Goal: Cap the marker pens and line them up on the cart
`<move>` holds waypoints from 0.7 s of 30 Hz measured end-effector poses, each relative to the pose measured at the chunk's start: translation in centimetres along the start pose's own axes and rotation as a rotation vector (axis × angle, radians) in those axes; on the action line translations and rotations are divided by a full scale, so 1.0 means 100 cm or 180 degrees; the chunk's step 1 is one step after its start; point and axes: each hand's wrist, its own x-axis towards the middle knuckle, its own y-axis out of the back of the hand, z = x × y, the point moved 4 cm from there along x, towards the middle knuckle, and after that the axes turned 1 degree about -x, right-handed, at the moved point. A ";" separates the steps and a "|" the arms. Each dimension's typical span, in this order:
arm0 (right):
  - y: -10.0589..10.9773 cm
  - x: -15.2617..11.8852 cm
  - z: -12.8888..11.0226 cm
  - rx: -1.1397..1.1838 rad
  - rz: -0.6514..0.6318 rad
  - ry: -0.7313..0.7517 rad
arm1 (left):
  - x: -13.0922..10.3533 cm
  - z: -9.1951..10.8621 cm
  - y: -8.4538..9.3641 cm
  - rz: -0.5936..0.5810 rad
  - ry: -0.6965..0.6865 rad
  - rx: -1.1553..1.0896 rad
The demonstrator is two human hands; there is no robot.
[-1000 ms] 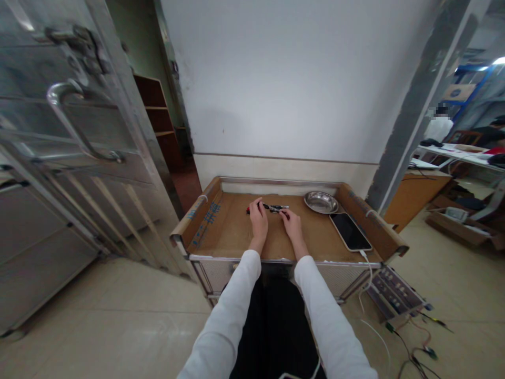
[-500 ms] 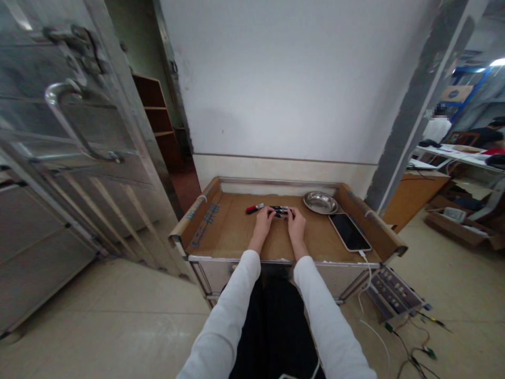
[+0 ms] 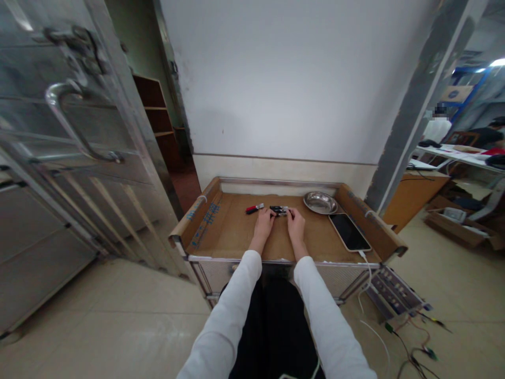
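My left hand (image 3: 264,223) is closed, fingertips pinched at the left end of a slim black pen (image 3: 280,214) low over the cardboard. At that pen's right end, the fingers of my right hand (image 3: 295,223) are closed too. Just beyond them lie more black pens with silvery parts (image 3: 278,208), too small to tell apart. A red pen with black and clear parts (image 3: 254,208) rests to the left, beyond my left hand. My fingers cover part of what they hold.
Cardboard lines the cart top (image 3: 229,231), with raised sides. A round metal dish (image 3: 320,202) stands at the back right. In front of it lies a phone (image 3: 350,232) with a white cable (image 3: 369,273) hanging over the front edge. A wall rises behind.
My left hand has shifted slightly to the right, and the pen between my hands has turned a little. The dish, phone and red pen stay put.
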 end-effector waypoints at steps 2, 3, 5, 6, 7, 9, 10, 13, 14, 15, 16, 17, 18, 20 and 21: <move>-0.001 0.000 -0.001 0.0020 -0.0062 -0.0001 | 0.001 0.002 0.001 0.0054 -0.0114 0.0117; -0.001 0.000 -0.002 0.0033 -0.0090 0.0007 | 0.001 0.003 0.002 0.0102 -0.0175 0.0159; -0.002 0.000 -0.003 0.0063 -0.0136 0.0032 | 0.001 0.004 0.003 0.0208 -0.0250 0.0183; -0.002 0.000 -0.003 0.0079 -0.0155 0.0045 | 0.001 0.004 0.003 0.0244 -0.0265 0.0156; -0.002 -0.001 -0.004 0.0096 -0.0173 0.0054 | 0.002 0.004 0.003 0.0259 -0.0275 0.0104; -0.003 -0.001 -0.004 0.0124 -0.0214 0.0063 | 0.002 0.003 0.001 0.0246 -0.0287 -0.0059; -0.003 -0.001 -0.005 0.0133 -0.0240 0.0069 | 0.003 0.002 -0.001 0.0229 -0.0288 -0.0157; -0.004 -0.001 -0.005 0.0144 -0.0316 0.0097 | 0.004 0.000 -0.004 0.0198 -0.0254 -0.0428; -0.004 0.000 -0.005 0.0147 -0.0341 0.0113 | 0.005 -0.001 -0.005 0.0184 -0.0246 -0.0495; -0.005 0.000 -0.006 0.0152 -0.0363 0.0130 | 0.005 -0.001 -0.005 0.0171 -0.0249 -0.0548; -0.005 0.000 -0.006 0.0164 -0.0388 0.0151 | 0.005 -0.001 -0.005 0.0159 -0.0270 -0.0587; -0.005 0.000 -0.006 0.0181 -0.0421 0.0177 | 0.006 -0.001 -0.005 0.0151 -0.0307 -0.0612; -0.006 0.000 -0.007 0.0202 -0.0456 0.0203 | 0.006 0.000 -0.004 0.0149 -0.0355 -0.0626; -0.007 0.000 -0.008 0.0254 -0.0537 0.0239 | 0.006 0.001 -0.003 0.0161 -0.0423 -0.0645; -0.008 0.000 -0.008 0.0281 -0.0587 0.0252 | 0.006 0.001 -0.002 0.0163 -0.0419 -0.0658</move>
